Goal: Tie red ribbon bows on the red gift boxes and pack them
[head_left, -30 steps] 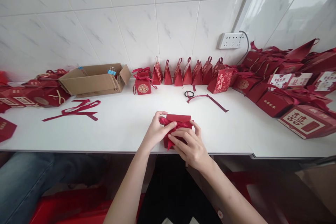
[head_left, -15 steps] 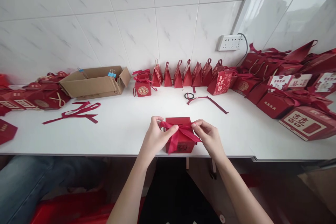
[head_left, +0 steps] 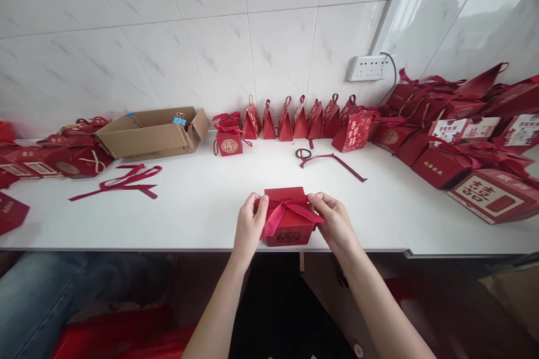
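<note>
A small red gift box (head_left: 290, 236) stands at the front edge of the white table, directly before me. Across its top lies a bright red ribbon (head_left: 278, 217) tied in a bow, its tails hanging down the front. My left hand (head_left: 251, 219) pinches the ribbon at the bow's left side, thumb on top. On the other side, my right hand (head_left: 332, 217) pinches the ribbon between thumb and forefinger. Both hands sit close beside the box; their fingertips partly hide the bow loops.
Several red boxes (head_left: 442, 162) are piled at the right, more at the far left. A cardboard box (head_left: 147, 143), a ribboned box (head_left: 229, 143) and triangular boxes (head_left: 285, 126) line the wall. Loose ribbons (head_left: 126, 182) and a black ring (head_left: 303, 153) lie on the table (head_left: 202, 207).
My left thumb has moved off the bow's centre to its left side. The left tail now slants outward to the left. My right hand stays at the right loop.
</note>
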Motion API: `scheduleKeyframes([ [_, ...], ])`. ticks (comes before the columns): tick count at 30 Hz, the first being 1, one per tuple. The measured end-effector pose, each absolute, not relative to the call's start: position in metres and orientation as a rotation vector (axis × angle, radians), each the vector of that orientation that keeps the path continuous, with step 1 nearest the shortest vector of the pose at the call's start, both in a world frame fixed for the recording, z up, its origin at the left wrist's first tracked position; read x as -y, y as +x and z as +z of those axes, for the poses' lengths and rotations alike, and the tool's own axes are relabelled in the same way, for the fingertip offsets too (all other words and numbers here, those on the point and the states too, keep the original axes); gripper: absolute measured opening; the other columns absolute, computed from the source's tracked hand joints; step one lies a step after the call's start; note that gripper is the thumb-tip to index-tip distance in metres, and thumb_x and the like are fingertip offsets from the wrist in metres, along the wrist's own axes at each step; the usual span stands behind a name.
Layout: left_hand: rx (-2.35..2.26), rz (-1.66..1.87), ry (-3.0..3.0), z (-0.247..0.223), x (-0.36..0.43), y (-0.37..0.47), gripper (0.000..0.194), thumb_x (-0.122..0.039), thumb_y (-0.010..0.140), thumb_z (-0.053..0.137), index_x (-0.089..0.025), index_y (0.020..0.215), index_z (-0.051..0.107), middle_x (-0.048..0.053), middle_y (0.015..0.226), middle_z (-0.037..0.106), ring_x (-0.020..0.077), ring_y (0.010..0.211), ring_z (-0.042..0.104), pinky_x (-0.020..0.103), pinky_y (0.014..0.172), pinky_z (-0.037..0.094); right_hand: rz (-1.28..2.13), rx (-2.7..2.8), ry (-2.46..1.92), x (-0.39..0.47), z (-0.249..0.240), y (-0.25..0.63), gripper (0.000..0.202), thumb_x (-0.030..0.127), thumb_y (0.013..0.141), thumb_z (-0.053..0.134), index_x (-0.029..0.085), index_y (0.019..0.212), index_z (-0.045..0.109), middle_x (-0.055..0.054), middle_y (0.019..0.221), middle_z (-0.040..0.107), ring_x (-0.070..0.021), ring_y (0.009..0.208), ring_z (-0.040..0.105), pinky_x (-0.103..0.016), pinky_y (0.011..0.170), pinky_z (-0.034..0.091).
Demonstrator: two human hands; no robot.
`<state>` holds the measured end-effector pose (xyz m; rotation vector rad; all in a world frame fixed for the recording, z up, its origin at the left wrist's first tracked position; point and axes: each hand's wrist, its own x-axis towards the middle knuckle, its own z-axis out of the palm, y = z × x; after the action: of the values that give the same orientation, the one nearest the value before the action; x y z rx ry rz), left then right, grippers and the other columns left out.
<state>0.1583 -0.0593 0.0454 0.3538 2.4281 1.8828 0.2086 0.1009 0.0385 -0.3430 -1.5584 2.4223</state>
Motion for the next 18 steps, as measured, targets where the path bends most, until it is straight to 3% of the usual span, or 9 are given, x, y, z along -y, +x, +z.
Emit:
scheduleKeyframes([
  [7, -2.432, 1.919, 0.360, 0.042, 0.058, 0.160, 0.036, -0.048, 0.082, 0.049, -0.021, 0.061, 0.038, -0.005, 0.053, 0.034, 0.0098, 0.048, 0.030, 0.022, 0.046, 0.024, 2.466, 1.483, -0.412, -0.098, 0.033, 0.211, 0.043, 0.050, 0.060, 0.075, 0.018, 0.053, 0.047, 0.004, 0.053, 0.044, -0.0087, 0.047, 0.037, -0.023, 0.044, 0.031],
  [10, -2.353, 1.992, 0.337, 0.039, 0.058, 0.158, 0.038, -0.051, 0.081, 0.050, -0.020, 0.061, 0.039, -0.005, 0.053, 0.035, 0.0096, 0.050, 0.032, 0.022, 0.048, 0.026, 2.415, 1.633, -0.348, -0.106, 0.027, 0.211, 0.044, 0.057, 0.064, 0.070, 0.018, 0.058, 0.050, 0.001, 0.057, 0.049, -0.0106, 0.050, 0.043, -0.025, 0.048, 0.037],
  [13, -2.159, 2.064, 0.227, 0.042, 0.059, 0.152, 0.041, -0.056, 0.078, 0.052, -0.020, 0.063, 0.040, -0.005, 0.057, 0.040, 0.0089, 0.051, 0.036, 0.022, 0.050, 0.028, 2.203, 1.867, -0.079, -0.121, 0.023, 0.211, 0.057, 0.066, 0.059, 0.068, 0.020, 0.091, 0.060, -0.008, 0.095, 0.061, -0.0209, 0.083, 0.059, -0.031, 0.067, 0.048],
  [14, -2.102, 2.054, 0.172, 0.045, 0.059, 0.149, 0.041, -0.057, 0.076, 0.054, -0.020, 0.066, 0.041, -0.005, 0.058, 0.042, 0.0087, 0.051, 0.038, 0.022, 0.049, 0.028, 2.118, 1.965, 0.027, -0.126, 0.022, 0.211, 0.072, 0.067, 0.053, 0.071, 0.023, 0.108, 0.056, -0.011, 0.114, 0.057, -0.0256, 0.102, 0.056, -0.035, 0.078, 0.048],
  [16, -2.043, 1.979, 0.102, 0.053, 0.059, 0.145, 0.040, -0.057, 0.072, 0.058, -0.020, 0.073, 0.043, -0.005, 0.061, 0.047, 0.0088, 0.051, 0.042, 0.022, 0.049, 0.030, 1.955, 2.199, 0.196, -0.133, 0.023, 0.211, 0.101, 0.061, 0.046, 0.078, 0.026, 0.132, 0.038, -0.014, 0.140, 0.038, -0.0303, 0.128, 0.036, -0.043, 0.096, 0.041],
  [18, -2.077, 1.890, 0.117, 0.059, 0.059, 0.143, 0.040, -0.054, 0.068, 0.064, -0.020, 0.078, 0.045, -0.004, 0.066, 0.051, 0.0101, 0.055, 0.048, 0.022, 0.051, 0.034, 1.830, 2.413, 0.280, -0.135, 0.025, 0.211, 0.110, 0.048, 0.052, 0.081, 0.026, 0.142, 0.021, -0.016, 0.147, 0.025, -0.0298, 0.134, 0.029, -0.047, 0.102, 0.035],
])
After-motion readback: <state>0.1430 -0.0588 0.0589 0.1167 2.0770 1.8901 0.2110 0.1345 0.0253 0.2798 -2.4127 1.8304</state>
